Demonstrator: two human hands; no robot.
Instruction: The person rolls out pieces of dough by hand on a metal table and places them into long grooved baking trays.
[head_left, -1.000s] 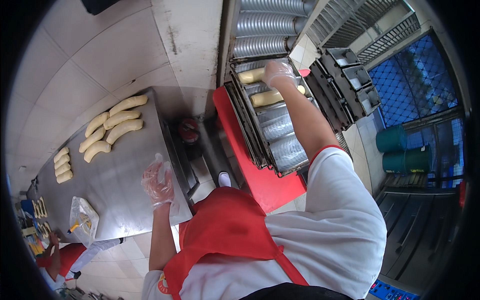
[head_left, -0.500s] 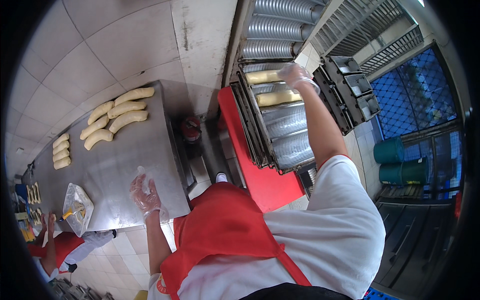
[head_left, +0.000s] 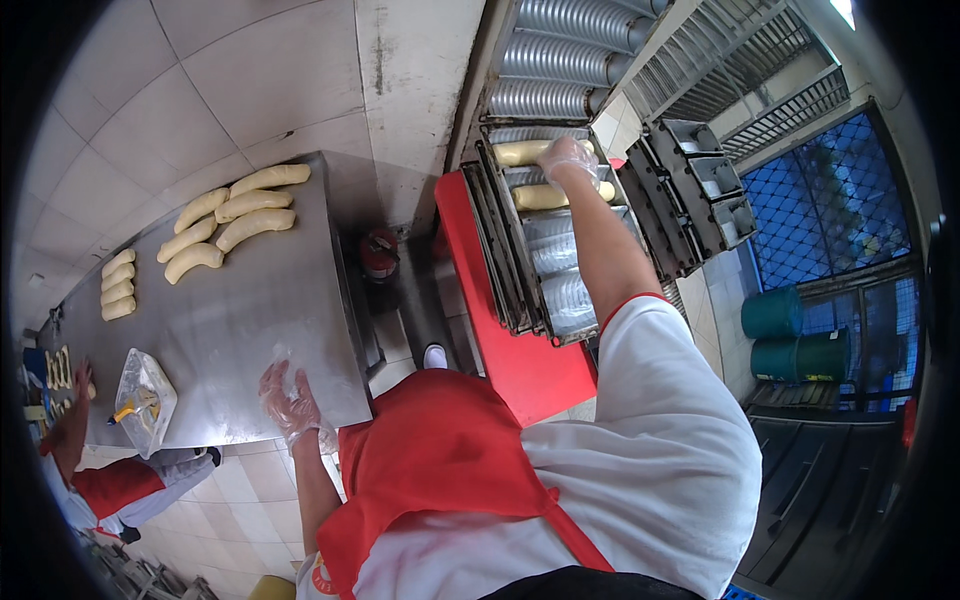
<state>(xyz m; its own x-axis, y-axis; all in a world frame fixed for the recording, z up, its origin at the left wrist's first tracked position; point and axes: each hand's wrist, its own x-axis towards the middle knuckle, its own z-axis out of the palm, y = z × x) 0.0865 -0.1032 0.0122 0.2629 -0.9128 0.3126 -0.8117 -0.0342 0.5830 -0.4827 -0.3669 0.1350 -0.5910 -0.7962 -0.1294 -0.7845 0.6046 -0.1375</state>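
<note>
My right hand (head_left: pixel 568 159), in a clear plastic glove, is closed with its fingers curled down on the upper dough log (head_left: pixel 520 153). That pale log lies in the far trough of a ridged metal baking pan (head_left: pixel 552 232). A second dough log (head_left: pixel 545 196) lies in the trough just nearer. The pan's nearer troughs show bare ridged metal. My left hand (head_left: pixel 290 397), also gloved, hovers at the near right edge of the steel table (head_left: pixel 240 340), fingers spread and holding nothing. Several longer dough logs (head_left: pixel 250 205) lie at the table's far end.
Small dough rolls (head_left: pixel 118 285) and a clear plastic tub (head_left: pixel 146 400) are on the table. The pan rests on a red stand (head_left: pixel 500 365); more pans (head_left: pixel 700 190) are stacked to its right. A fire extinguisher (head_left: pixel 379 254) stands in the gap. A co-worker (head_left: pixel 120 490) works at lower left.
My right hand has moved left along the upper dough log, from its right end toward its middle. My left hand stays spread in nearly the same place. The co-worker's arms have shifted.
</note>
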